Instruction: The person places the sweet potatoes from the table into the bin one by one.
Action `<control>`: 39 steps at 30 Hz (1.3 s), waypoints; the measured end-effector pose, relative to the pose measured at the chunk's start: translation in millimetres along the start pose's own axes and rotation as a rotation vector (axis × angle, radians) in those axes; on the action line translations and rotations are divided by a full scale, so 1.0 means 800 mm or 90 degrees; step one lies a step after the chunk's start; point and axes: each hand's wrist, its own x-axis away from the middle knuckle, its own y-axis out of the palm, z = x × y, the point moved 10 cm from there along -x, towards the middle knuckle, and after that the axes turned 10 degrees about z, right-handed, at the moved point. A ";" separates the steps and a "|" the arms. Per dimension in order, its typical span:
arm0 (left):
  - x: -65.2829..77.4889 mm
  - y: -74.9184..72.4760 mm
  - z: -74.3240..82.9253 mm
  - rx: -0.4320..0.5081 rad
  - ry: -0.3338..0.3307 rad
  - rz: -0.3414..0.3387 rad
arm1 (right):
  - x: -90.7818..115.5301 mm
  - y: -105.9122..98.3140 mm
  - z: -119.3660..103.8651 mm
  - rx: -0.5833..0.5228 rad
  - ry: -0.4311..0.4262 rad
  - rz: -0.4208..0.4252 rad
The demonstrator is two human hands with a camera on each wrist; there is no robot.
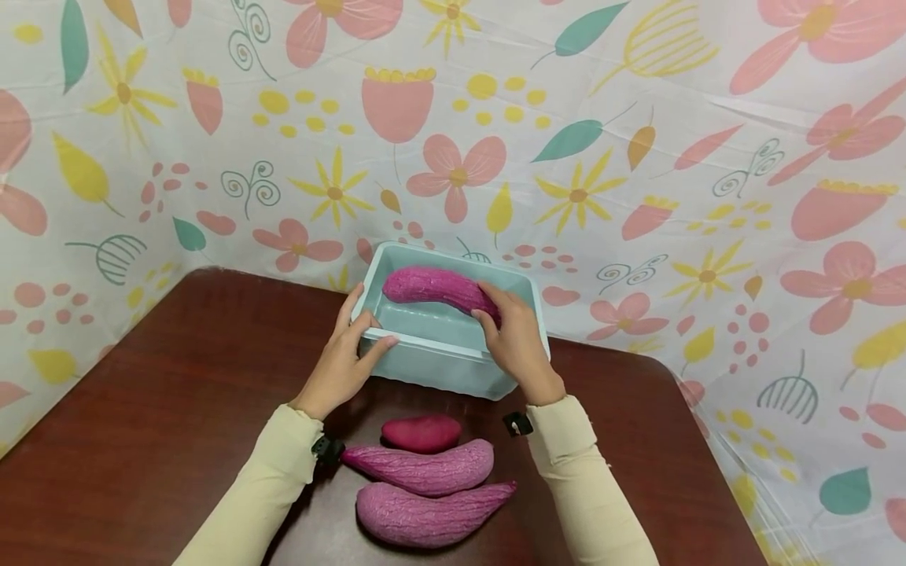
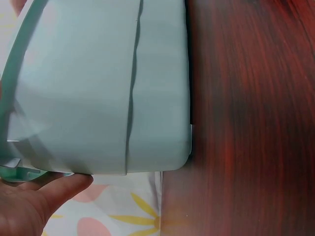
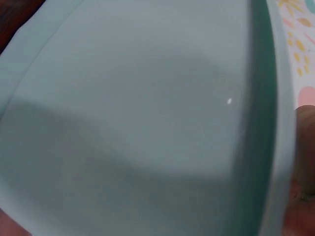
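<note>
A pale blue-green plastic box stands tilted near the wall cloth. Inside it lies a long, curved purple vegetable with wrinkled skin. My right hand grips this vegetable's right end, thumb in front and fingers behind. At the box's left corner, my left hand holds the rim, its thumb over the front edge. In the left wrist view, the box's outer wall fills much of the frame, with left-hand fingers at its end. The right wrist view shows mostly box wall; the vegetable is hidden there.
Nearer me on the dark wooden table lie a small magenta tuber and two long, wrinkled purple vegetables, one behind and one in front. Flower-patterned cloth hangs at the back and sides.
</note>
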 end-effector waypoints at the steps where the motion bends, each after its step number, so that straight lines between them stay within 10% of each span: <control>1: 0.000 0.000 0.000 0.000 0.002 0.000 | -0.002 0.002 0.001 0.002 0.002 -0.002; 39: -0.001 0.001 -0.003 -0.005 0.009 0.000 | -0.040 0.049 0.043 0.005 0.116 -0.024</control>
